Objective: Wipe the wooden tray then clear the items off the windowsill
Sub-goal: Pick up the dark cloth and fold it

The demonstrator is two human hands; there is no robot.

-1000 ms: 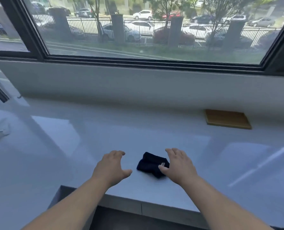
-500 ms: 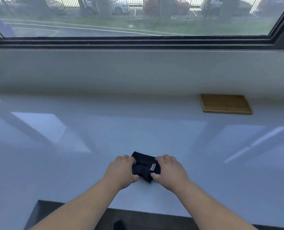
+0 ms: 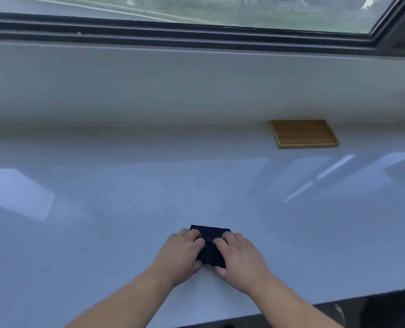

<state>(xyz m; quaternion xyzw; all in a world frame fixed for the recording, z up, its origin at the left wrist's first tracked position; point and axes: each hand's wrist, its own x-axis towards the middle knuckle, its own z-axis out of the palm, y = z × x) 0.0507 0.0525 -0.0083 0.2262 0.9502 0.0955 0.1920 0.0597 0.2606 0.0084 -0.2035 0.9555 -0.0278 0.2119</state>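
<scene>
Down at six o'clock, the left hand (image 3: 181, 253) and the right hand (image 3: 240, 259) sit side by side on a dark folded cloth (image 3: 210, 247), each with its fingers curled over the top of the fabric and its thumb tucked against the near edge, so both are grasping the cloth between them. The cloth lies flat on the white windowsill (image 3: 102, 221), its far edge showing beyond the knuckles and its near corner showing between the two thumbs. Both bare forearms run back from the hands toward the bottom of the view, the left toward seven o'clock, the right toward five. The wooden tray (image 3: 303, 133) lies well apart from the hands, out at about one o'clock, flat on the sill with its far edge right against the pale wall (image 3: 149, 86) below the window. Above that wall, at twelve o'clock, runs the dark window frame (image 3: 173, 34), with grass visible through the glass.
</scene>
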